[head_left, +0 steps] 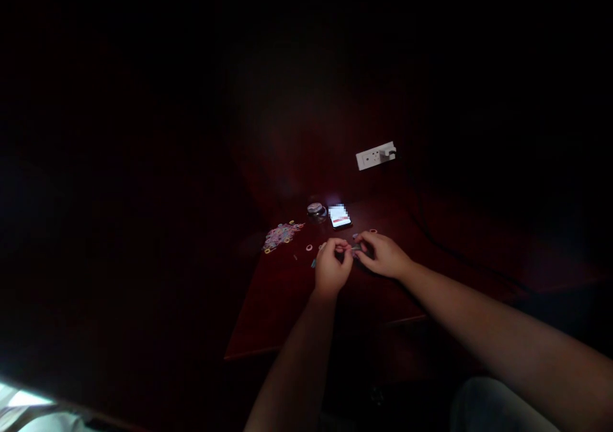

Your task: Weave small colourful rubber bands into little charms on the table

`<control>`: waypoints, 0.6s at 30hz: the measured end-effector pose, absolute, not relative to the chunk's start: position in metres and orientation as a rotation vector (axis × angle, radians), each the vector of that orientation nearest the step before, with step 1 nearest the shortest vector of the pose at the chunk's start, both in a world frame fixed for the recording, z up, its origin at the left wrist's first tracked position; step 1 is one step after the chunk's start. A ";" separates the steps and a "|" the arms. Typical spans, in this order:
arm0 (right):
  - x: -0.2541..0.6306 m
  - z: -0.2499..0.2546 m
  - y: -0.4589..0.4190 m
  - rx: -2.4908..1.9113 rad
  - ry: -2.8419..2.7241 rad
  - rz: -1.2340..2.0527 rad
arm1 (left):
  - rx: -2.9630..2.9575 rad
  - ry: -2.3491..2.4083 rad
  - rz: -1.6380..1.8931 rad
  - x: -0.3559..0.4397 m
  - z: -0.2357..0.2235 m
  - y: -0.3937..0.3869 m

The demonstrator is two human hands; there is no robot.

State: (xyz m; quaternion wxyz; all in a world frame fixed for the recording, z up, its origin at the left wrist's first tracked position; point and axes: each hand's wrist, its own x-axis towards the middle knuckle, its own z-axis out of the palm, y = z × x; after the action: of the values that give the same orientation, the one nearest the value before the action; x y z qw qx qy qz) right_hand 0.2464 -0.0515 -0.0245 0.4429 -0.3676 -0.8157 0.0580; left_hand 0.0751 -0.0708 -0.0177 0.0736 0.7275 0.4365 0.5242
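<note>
My left hand and my right hand meet fingertip to fingertip just above the dark red table. Both are closed in a pinch around something small and pale between them, too small and dim to name. Close to my left fingers lie a pale ring and a small teal piece. Another ring lies just beyond my right hand. Left of my hands is a heap of small, colourful bands, which look like hair ties.
A phone with a lit screen stands or lies behind my hands, beside a small round container. A white socket strip with a plug is on the wall. A dark cable runs along the right. Surroundings are very dark.
</note>
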 end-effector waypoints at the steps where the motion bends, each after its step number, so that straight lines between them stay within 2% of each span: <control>1: 0.246 -0.024 -0.053 -0.917 -2.043 0.160 | 2.169 1.308 1.572 0.076 -0.022 -0.070; 7: 0.244 -0.023 -0.055 -0.926 -2.089 0.198 | 2.093 1.337 1.538 0.067 -0.039 -0.064; 18: 0.244 -0.022 -0.056 -0.908 -2.134 0.278 | 2.023 1.311 1.540 0.070 -0.036 -0.066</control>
State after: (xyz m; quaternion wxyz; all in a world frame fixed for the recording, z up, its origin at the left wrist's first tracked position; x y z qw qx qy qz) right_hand 0.2442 -0.0557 -0.0224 0.3921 -0.3576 -0.8405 0.1097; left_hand 0.0697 -0.0656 -0.0357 0.1399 0.7002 0.4538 0.5331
